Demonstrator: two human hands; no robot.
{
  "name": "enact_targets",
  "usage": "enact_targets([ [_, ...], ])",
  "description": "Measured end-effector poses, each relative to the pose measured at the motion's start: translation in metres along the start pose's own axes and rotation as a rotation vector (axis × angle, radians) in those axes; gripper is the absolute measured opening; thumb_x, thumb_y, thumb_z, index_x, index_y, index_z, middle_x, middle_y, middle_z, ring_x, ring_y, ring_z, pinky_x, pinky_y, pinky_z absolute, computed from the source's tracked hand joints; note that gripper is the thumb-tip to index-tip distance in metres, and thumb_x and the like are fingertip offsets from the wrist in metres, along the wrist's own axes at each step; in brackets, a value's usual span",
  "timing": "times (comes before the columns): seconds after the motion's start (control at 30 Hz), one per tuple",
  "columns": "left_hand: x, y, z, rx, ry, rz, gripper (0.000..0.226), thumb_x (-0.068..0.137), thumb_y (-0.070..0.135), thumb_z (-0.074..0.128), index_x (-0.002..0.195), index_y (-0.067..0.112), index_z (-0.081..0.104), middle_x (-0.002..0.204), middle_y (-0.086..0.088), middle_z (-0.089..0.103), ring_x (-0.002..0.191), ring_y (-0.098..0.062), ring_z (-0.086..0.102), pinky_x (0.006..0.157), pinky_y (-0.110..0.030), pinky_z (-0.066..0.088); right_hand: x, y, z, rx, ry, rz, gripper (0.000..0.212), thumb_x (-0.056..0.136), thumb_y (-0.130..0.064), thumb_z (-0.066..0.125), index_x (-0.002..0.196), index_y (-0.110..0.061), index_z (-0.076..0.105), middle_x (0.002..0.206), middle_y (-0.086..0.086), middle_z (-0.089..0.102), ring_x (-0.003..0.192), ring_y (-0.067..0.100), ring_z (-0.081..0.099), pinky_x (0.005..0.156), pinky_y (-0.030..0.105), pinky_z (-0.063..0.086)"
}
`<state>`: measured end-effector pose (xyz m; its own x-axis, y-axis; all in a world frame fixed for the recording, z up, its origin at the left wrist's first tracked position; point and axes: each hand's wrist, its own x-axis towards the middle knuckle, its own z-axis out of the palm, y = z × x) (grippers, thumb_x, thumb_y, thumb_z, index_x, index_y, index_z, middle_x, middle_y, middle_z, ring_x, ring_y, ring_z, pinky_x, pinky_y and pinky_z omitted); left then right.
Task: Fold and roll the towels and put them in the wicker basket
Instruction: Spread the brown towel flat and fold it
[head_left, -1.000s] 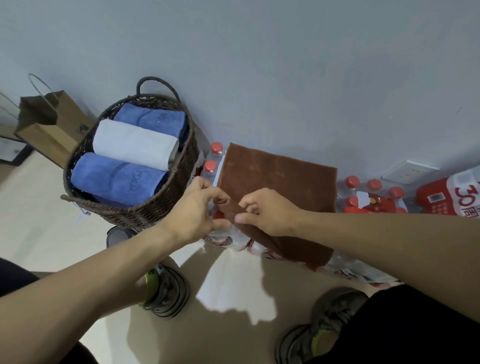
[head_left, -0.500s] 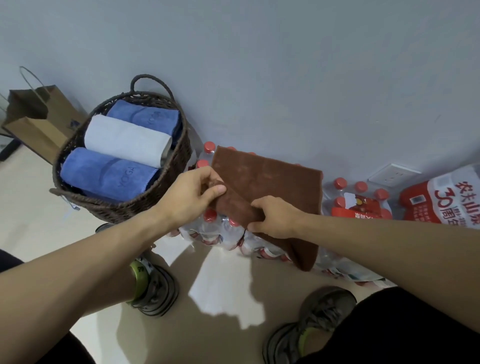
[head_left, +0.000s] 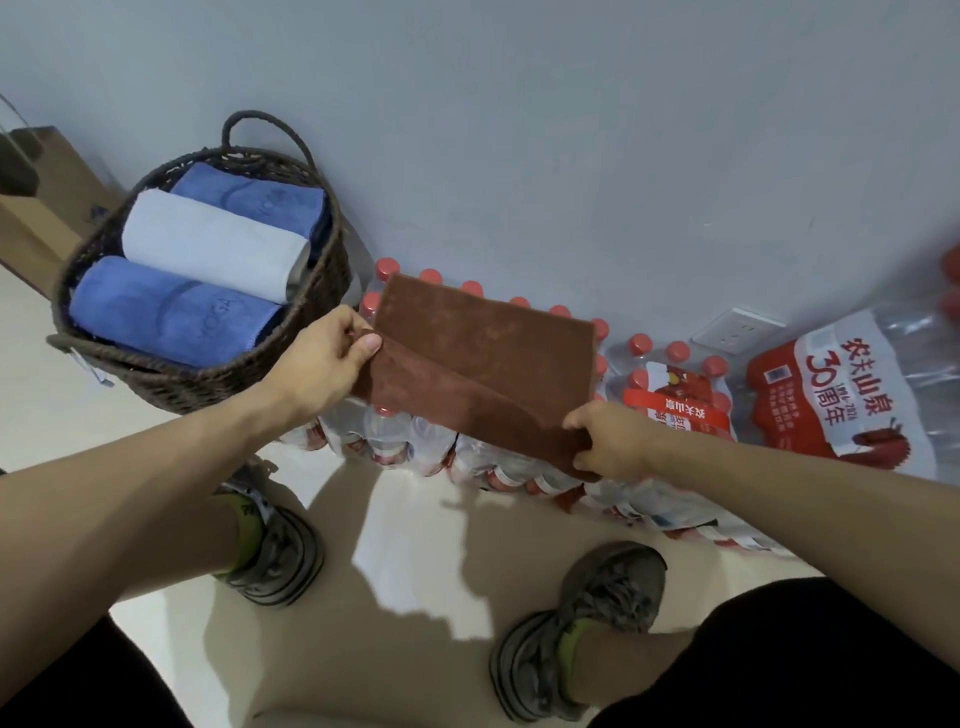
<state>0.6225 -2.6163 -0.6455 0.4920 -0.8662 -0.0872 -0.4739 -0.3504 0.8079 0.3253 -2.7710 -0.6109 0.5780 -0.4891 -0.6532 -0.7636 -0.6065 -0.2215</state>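
Pale wall and beige floor back the scene. At left, the wicker basket holds three rolled towels. The left hand pinches the brown towel at its left edge, thumb on top; the right hand grips its lower right corner, fingertips hidden underneath. The towel hangs above the shrink-wrapped water bottles, covering most of the left pack.
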Motion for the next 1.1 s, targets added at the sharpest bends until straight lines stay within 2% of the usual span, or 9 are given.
enact_targets([
  [0.1, 0.001, -0.001, 0.002, -0.015, -0.012, -0.043, 0.013, 0.098, 0.03, 0.054, 0.088, 0.021, 0.055, 0.078, 0.002, 0.065, 0.07, -0.012, 0.061, 0.063, -0.029, 0.048, -0.005, 0.01, -0.008, 0.074, -0.076, 0.065, 0.016, 0.086, -0.016, 0.067, 0.101, -0.02, 0.069, 0.093, -0.001, 0.069, 0.082, 0.012, 0.066, 0.076, 0.028, 0.058],
  [0.3, 0.005, 0.005, -0.004, 0.017, 0.007, -0.084, 0.015, 0.094, 0.027, 0.058, 0.081, 0.02, 0.058, 0.071, 0.002, 0.064, 0.067, -0.015, 0.058, 0.064, -0.033, 0.047, -0.018, 0.03, -0.032, 0.309, -0.32, 0.169, 0.01, 0.083, -0.022, 0.077, 0.091, -0.015, 0.076, 0.083, 0.004, 0.071, 0.07, 0.014, 0.064, 0.064, 0.023, 0.056],
  [0.4, 0.009, 0.006, -0.005, 0.04, 0.045, -0.067, 0.013, 0.095, 0.029, 0.056, 0.085, 0.02, 0.057, 0.077, -0.003, 0.066, 0.072, -0.018, 0.061, 0.067, -0.034, 0.048, -0.018, 0.039, -0.046, 0.506, -0.28, 0.154, 0.011, 0.08, -0.013, 0.079, 0.09, -0.012, 0.077, 0.092, 0.008, 0.075, 0.084, 0.021, 0.071, 0.08, 0.03, 0.059],
  [0.5, 0.015, 0.008, -0.001, -0.013, 0.15, -0.079, 0.014, 0.096, 0.03, 0.057, 0.093, 0.016, 0.057, 0.078, 0.003, 0.065, 0.072, -0.01, 0.06, 0.062, -0.025, 0.044, -0.008, 0.042, -0.051, 0.9, -0.169, 0.113, 0.021, 0.087, -0.002, 0.068, 0.108, 0.0, 0.068, 0.108, 0.015, 0.073, 0.104, 0.029, 0.07, 0.095, 0.039, 0.054],
  [0.63, 0.024, 0.013, 0.01, -0.228, 0.182, -0.247, 0.037, 0.091, 0.042, 0.063, 0.111, 0.011, 0.06, 0.094, 0.002, 0.066, 0.084, -0.009, 0.062, 0.074, -0.025, 0.05, 0.014, 0.031, -0.042, 1.331, 0.007, 0.143, 0.029, 0.097, -0.017, 0.059, 0.124, -0.007, 0.062, 0.119, 0.011, 0.07, 0.111, 0.028, 0.067, 0.099, 0.041, 0.052],
  [0.77, 0.03, 0.004, 0.018, -0.095, -0.032, -0.459, 0.029, 0.088, 0.035, 0.07, 0.1, 0.009, 0.066, 0.095, -0.008, 0.07, 0.079, -0.018, 0.064, 0.074, -0.032, 0.052, 0.03, 0.02, -0.014, 1.159, -0.083, 0.295, 0.03, 0.091, -0.024, 0.069, 0.118, -0.013, 0.064, 0.118, 0.007, 0.07, 0.108, 0.026, 0.066, 0.093, 0.043, 0.055],
  [0.87, 0.037, 0.005, 0.015, 0.132, -0.037, -0.355, 0.016, 0.092, 0.028, 0.065, 0.087, 0.015, 0.057, 0.087, -0.005, 0.066, 0.073, -0.016, 0.059, 0.073, -0.03, 0.045, 0.038, 0.02, -0.009, 1.037, 0.016, 0.336, 0.027, 0.095, -0.015, 0.063, 0.122, -0.013, 0.061, 0.121, 0.008, 0.066, 0.107, 0.028, 0.064, 0.079, 0.041, 0.059],
  [0.97, 0.037, 0.002, 0.013, 0.202, -0.031, -0.264, 0.012, 0.097, 0.024, 0.056, 0.097, 0.018, 0.046, 0.081, 0.003, 0.054, 0.082, -0.022, 0.054, 0.078, -0.032, 0.041, 0.039, 0.024, -0.011, 0.961, 0.052, 0.35, 0.033, 0.095, -0.005, 0.06, 0.126, -0.014, 0.057, 0.12, 0.01, 0.065, 0.106, 0.031, 0.064, 0.078, 0.046, 0.061],
  [1.1, 0.031, -0.006, 0.016, 0.235, -0.116, -0.287, 0.011, 0.098, 0.025, 0.053, 0.101, 0.018, 0.045, 0.09, -0.003, 0.058, 0.084, -0.025, 0.055, 0.081, -0.034, 0.043, 0.036, 0.027, -0.007, 0.849, -0.004, 0.383, 0.033, 0.093, -0.009, 0.063, 0.124, -0.018, 0.056, 0.111, 0.005, 0.067, 0.094, 0.024, 0.067, 0.061, 0.033, 0.059],
])
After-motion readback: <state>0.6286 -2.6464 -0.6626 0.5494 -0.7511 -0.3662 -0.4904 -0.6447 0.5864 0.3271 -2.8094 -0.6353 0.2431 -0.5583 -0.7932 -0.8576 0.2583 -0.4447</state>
